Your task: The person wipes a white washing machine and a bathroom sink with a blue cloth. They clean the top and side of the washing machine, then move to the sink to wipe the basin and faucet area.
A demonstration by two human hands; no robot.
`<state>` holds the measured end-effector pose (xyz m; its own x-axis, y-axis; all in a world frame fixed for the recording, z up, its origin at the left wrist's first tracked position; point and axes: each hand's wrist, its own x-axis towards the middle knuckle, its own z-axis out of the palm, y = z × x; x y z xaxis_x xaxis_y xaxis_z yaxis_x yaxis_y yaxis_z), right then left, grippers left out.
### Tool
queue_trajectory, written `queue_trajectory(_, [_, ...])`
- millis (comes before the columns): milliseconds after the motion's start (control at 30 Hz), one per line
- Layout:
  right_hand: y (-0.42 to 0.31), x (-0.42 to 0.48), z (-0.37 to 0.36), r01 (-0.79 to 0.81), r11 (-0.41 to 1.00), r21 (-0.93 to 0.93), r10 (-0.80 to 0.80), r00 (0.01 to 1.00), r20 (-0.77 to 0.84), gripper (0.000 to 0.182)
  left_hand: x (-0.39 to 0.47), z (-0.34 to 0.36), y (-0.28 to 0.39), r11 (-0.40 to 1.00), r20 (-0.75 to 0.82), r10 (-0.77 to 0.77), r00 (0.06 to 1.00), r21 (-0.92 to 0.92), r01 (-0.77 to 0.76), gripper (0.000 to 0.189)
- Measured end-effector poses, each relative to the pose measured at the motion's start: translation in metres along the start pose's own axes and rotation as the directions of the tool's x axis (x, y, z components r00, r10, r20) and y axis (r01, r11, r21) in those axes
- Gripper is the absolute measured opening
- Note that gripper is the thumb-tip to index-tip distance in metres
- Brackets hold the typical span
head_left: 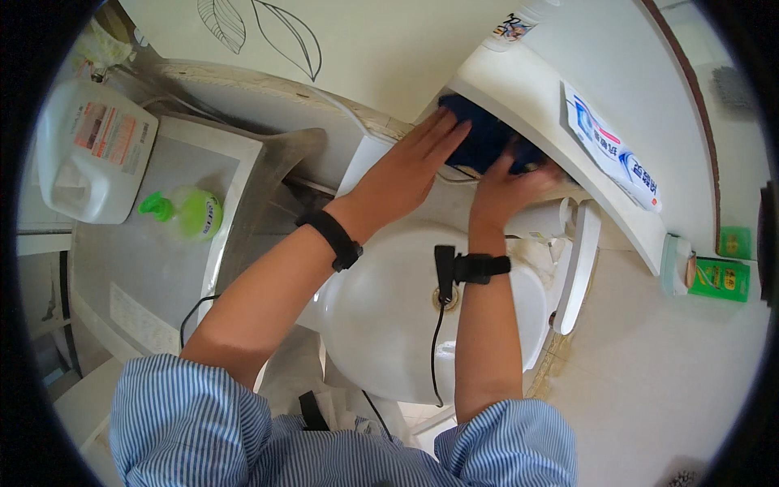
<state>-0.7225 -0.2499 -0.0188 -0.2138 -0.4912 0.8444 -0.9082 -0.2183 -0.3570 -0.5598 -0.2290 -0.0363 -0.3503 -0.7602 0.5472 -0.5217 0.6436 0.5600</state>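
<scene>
A dark blue cloth is bunched beneath the curved white shelf, above the far edge of the washbasin. My left hand lays its extended fingers on the cloth's left side, the thumb out of sight. On the right, my right hand reaches under the shelf to the cloth's near edge. Its fingers are blurred and partly hidden, so their hold is unclear. Below both forearms lies the white washbasin with a round drain. Each wrist wears a black strap.
The white shelf carries a toothpaste box and a white bottle. At left, a large white jug and a green pump bottle stand on a grey surface. A green box sits at right.
</scene>
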Motion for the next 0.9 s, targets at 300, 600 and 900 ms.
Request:
queue_trajectory(300, [-0.006,0.012,-0.007,-0.238,0.941,0.242,0.237,0.971,0.035,0.045,0.004,0.009,-0.005,0.915,0.114,0.067,0.991,0.389,-0.107,0.071])
queue_trajectory(600, [-0.033,-0.076,-0.092,-0.711,0.606,0.356,0.409,0.663,0.628,0.026,-0.019,0.010,0.013,0.987,0.124,0.115,0.986,0.100,-0.127,0.070])
queue_trajectory(900, [-0.001,-0.111,-0.141,-0.739,0.673,0.033,0.588,0.562,0.582,0.038,-0.077,-0.014,0.053,0.986,0.542,-0.139,0.829,-0.001,0.166,0.051])
